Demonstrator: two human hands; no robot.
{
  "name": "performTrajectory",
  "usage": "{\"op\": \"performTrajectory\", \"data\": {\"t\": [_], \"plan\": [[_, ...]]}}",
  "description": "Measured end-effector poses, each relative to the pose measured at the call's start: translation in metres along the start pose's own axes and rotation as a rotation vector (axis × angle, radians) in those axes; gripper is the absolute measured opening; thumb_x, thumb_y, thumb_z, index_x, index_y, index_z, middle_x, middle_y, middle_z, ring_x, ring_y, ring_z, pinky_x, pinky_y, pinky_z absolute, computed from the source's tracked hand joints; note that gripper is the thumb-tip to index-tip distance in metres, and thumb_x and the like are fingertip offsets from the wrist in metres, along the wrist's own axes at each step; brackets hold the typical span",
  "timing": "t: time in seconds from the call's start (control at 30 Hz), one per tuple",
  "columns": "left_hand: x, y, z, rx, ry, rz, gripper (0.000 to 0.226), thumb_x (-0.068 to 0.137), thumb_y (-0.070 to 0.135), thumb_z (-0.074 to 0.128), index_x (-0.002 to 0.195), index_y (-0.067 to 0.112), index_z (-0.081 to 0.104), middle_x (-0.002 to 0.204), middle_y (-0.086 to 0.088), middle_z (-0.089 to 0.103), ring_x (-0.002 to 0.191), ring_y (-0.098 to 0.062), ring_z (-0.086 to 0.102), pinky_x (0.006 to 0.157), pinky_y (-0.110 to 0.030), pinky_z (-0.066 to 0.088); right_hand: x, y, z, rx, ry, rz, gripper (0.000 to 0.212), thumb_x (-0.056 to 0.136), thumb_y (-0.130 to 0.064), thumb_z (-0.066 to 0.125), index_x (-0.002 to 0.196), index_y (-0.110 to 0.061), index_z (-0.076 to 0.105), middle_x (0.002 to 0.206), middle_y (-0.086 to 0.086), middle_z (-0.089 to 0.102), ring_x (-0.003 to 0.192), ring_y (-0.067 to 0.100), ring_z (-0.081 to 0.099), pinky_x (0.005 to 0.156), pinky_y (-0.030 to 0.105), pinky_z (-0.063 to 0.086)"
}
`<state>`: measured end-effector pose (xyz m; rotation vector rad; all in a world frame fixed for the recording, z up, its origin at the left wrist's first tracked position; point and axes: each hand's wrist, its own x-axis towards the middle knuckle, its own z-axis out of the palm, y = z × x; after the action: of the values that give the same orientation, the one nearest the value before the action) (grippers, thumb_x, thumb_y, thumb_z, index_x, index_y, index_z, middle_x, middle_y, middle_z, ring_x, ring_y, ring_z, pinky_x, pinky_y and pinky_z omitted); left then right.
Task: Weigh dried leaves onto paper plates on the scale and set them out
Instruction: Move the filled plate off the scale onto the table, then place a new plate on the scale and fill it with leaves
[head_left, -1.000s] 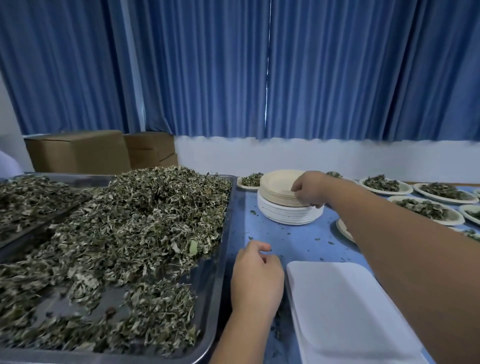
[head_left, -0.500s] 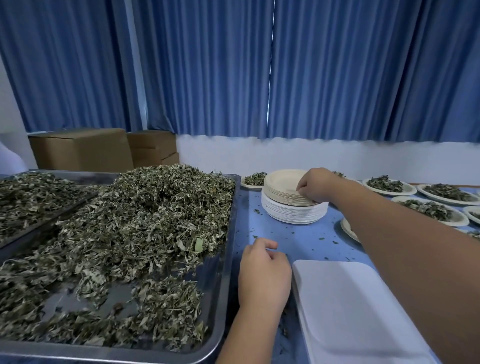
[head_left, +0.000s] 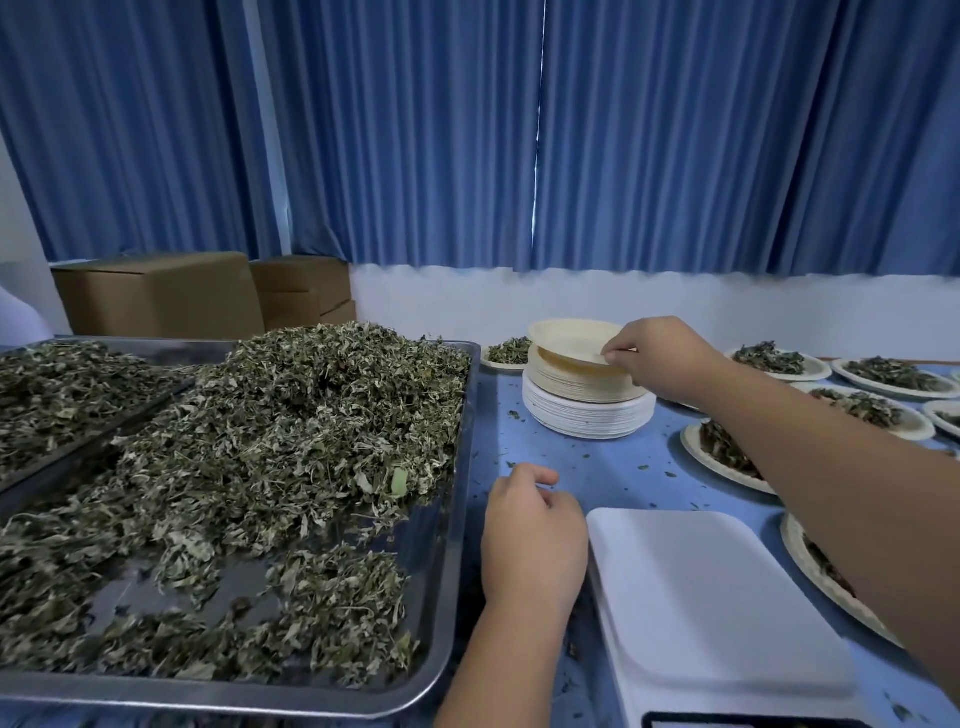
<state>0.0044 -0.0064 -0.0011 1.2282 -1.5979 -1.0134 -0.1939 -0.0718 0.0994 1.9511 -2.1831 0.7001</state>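
Observation:
My right hand (head_left: 655, 357) pinches the near rim of the top paper plate (head_left: 569, 340) and tilts it up off the stack of plates (head_left: 587, 402). My left hand (head_left: 532, 530) rests on the blue table between the metal tray (head_left: 452, 519) and the white scale (head_left: 711, 597), fingers loosely curled, holding nothing. A big heap of dried leaves (head_left: 291, 431) fills the tray. The scale's platform is bare.
A second tray of leaves (head_left: 67, 384) lies at the far left. Filled plates (head_left: 883, 374) sit to the right, and one more filled plate (head_left: 506, 351) behind the stack. Cardboard boxes (head_left: 161, 296) stand against the blue curtain. Leaf crumbs dot the table (head_left: 613, 473).
My right hand has lifted the top plate's edge off the stack; before, it rested on the stack. My left hand has stayed in place.

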Motion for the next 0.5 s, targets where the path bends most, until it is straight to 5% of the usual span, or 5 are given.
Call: {"op": "performTrajectory", "data": {"t": [0.23,0.33,0.5], "plan": [[-0.001,0.004,0.0,-0.014,0.027,0.023,0.02,0.091,0.013,0.045,0.102,0.025,0.056,0.11,-0.001,0.057,0.093,-0.026,0.061,0.082,-0.039,0.051,-0.078,-0.008,-0.014,0.019,0.102,-0.198,0.018,0.094,-0.011,0.059,0.099,-0.006,0.075,0.098,0.005,0.069,0.081,0.011,0.056,0.082,0.025,0.041],[-0.003,0.005,-0.002,-0.108,0.051,-0.003,0.022,0.091,0.012,0.044,0.103,0.025,0.057,0.108,-0.006,0.06,0.085,-0.029,0.058,0.072,-0.038,0.046,-0.119,-0.015,-0.025,0.026,0.11,-0.239,0.017,0.093,-0.011,0.061,0.101,-0.007,0.075,0.099,0.001,0.069,0.091,0.013,0.06,0.084,0.014,0.037],[-0.007,0.004,-0.011,-0.19,0.114,-0.037,0.026,0.093,0.014,0.041,0.111,0.025,0.057,0.095,-0.003,0.061,0.067,-0.017,0.05,0.055,-0.029,0.035,-0.187,-0.021,-0.041,0.114,0.047,-0.275,0.014,0.089,-0.007,0.065,0.097,-0.006,0.076,0.091,-0.006,0.067,0.078,-0.019,0.054,0.076,-0.002,0.033]]}}
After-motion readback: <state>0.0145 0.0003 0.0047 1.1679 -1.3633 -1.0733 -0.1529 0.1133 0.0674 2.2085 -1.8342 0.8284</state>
